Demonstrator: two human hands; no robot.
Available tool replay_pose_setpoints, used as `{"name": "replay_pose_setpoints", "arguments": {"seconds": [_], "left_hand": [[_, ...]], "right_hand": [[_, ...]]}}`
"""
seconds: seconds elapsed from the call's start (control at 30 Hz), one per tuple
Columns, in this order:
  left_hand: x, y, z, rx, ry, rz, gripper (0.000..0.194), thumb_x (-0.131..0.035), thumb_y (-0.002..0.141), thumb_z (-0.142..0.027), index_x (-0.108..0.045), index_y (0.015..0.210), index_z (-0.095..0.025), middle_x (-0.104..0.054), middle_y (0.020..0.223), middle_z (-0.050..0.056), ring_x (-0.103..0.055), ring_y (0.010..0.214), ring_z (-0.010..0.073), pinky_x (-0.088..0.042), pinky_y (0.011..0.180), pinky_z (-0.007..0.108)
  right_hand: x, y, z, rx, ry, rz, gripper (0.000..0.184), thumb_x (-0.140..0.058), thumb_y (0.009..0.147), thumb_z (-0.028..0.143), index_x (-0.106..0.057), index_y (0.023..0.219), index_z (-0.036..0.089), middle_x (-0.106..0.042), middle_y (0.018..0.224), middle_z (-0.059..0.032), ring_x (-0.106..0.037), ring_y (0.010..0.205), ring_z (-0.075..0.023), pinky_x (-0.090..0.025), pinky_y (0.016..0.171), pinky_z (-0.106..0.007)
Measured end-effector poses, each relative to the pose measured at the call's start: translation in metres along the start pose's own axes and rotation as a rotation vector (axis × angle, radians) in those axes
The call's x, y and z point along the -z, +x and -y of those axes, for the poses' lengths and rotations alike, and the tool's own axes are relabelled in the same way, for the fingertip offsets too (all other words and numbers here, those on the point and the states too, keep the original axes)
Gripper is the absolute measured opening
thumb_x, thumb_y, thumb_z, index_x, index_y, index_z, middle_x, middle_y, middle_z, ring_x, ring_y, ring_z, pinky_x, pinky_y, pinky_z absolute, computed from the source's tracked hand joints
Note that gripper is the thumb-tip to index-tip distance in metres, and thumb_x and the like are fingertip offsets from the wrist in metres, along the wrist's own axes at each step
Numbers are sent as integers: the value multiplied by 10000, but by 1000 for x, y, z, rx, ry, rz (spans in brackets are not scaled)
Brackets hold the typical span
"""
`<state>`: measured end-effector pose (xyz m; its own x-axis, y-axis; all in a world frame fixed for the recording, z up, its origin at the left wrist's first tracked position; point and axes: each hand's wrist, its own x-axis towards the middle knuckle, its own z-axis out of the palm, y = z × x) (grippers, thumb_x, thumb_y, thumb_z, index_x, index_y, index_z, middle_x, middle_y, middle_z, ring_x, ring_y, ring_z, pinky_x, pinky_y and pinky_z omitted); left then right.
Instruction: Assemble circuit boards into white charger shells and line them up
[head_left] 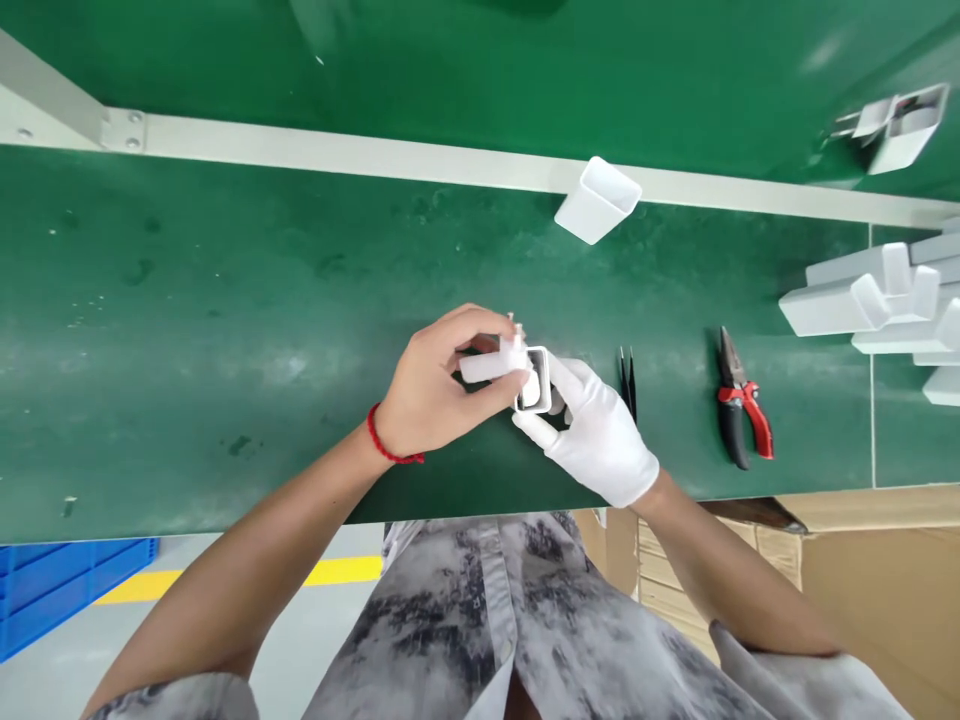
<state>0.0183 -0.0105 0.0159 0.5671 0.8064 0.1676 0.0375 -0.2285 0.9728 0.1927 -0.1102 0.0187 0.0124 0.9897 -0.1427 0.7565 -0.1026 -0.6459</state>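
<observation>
My bare left hand (435, 390), with a red string at the wrist, pinches a small white plastic part (491, 366) over the green bench (187, 330). My right hand (600, 435), in a white glove, holds a white rectangular shell (536, 382) with its open end facing me. The white part's end sits at the shell's opening, touching it. Both hands meet just above the near half of the bench.
Black tweezers (628, 382) and red-handled pliers (739, 405) lie right of my hands. A loose white shell (598, 200) rests by the grey rail (337, 155). More white shells (874, 300) are stacked at right, cardboard boxes (862, 560) below, a blue crate (60, 590) at lower left.
</observation>
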Motion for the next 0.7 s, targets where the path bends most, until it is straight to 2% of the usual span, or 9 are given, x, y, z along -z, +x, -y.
{"name": "replay_pose_setpoints", "arguments": {"seconds": [0.1,0.17,0.27,0.37,0.43,0.5,0.57,0.63,0.7], "left_hand": [[-3,-12,12,18,-194,-24,336,-711,855,-370,-484,1057,-228,-632,974,45,-663,831,154,-587,722,287],[-4,-16,17,24,-247,20,348,-676,892,-374,-445,1115,-242,-625,932,24,-669,789,137,-595,729,281],[-4,-17,17,34,-259,99,306,-656,912,-337,-461,1119,-224,-627,930,28,-686,825,141,-596,765,275],[-2,-12,9,60,-258,84,512,-756,825,-383,-449,1208,-238,-582,1022,36,-669,814,145,-597,728,281],[-1,-4,0,107,-156,89,578,-775,801,-414,-459,1258,-252,-573,989,22,-641,760,140,-581,677,278],[-1,2,-6,134,5,103,465,-744,833,-379,-518,1215,-241,-590,910,5,-616,733,136,-556,671,271],[-2,5,-7,106,78,99,325,-704,863,-333,-551,1127,-221,-608,867,-6,-606,729,129,-539,683,260],[-2,4,-4,61,40,80,249,-685,874,-326,-541,1040,-209,-615,857,-10,-599,721,117,-521,656,234],[-2,1,2,34,-22,69,230,-685,869,-317,-522,988,-208,-614,853,-13,-587,697,103,-499,607,208]], "right_hand": [[3,2,3,25,160,43,680,-585,877,621,-529,1392,181,-634,1156,-125,-627,857,-218,-553,743,-368],[2,4,6,13,257,-7,644,-469,936,642,-543,1381,183,-613,1220,-140,-622,1032,-255,-548,863,-395],[-5,7,7,-44,267,-85,549,-388,996,574,-589,1337,194,-598,1289,-142,-571,1228,-268,-487,1032,-413],[-10,8,5,-75,218,-101,540,-425,988,568,-583,1352,201,-567,1371,-147,-556,1282,-270,-460,1092,-440],[-9,8,3,-73,228,-100,563,-429,978,598,-568,1374,224,-553,1404,-139,-546,1305,-279,-460,1103,-473],[-6,9,4,-83,270,-70,562,-402,986,605,-561,1389,246,-557,1404,-128,-554,1298,-285,-488,1075,-498],[-2,11,6,-123,316,-40,550,-403,991,594,-577,1382,249,-570,1381,-130,-608,1209,-283,-562,967,-483],[-1,13,8,-189,357,-55,520,-447,981,579,-605,1362,261,-577,1361,-125,-665,1053,-253,-615,804,-422],[-2,14,10,-245,415,-79,483,-498,969,555,-626,1347,284,-579,1352,-111,-680,900,-206,-616,663,-359]]}}
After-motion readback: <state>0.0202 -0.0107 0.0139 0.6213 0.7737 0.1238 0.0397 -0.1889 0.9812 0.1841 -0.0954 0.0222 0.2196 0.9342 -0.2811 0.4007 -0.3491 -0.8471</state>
